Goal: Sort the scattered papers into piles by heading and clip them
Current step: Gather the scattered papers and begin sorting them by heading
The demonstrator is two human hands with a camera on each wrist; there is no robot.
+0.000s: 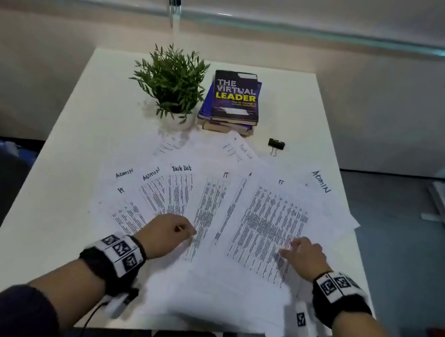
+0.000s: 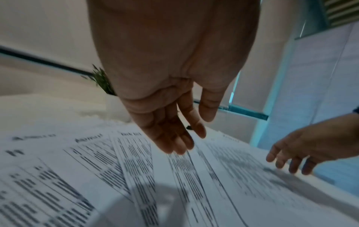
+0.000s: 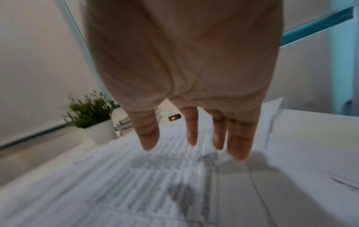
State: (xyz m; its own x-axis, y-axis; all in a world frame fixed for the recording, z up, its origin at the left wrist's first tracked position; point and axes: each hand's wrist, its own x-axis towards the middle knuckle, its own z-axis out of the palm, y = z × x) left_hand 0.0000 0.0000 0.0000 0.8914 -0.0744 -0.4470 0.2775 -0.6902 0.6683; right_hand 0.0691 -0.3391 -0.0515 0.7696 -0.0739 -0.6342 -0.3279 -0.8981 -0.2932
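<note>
White papers [image 1: 208, 210] lie spread like a fan over the near half of the table [image 1: 62, 229], one on top of another. From the head view, their tops say ADMIN, IT and Task list, all mixed up, so no piles are made yet. The left hand [image 1: 166, 234] and right hand [image 1: 305, 257] sit low over the sheets and hold nothing. One black clip [image 1: 276, 145] waits past the papers, near the books [image 1: 235, 99] and the plant [image 1: 171, 82]. I think a pull on one sheet could drag the ones under it, because they overlap. Some near edges hang off the table and could slide down.

From the left wrist, the left fingers [image 2: 174, 142] are straight and close together, just over the print. Some headings there are half covered, so a sheet could land in the wrong pile.

From the right wrist, the right fingers [image 3: 191, 130] point down and are spread apart, just above an IT sheet [image 3: 155, 176]. I cannot tell if they touch it.
</note>
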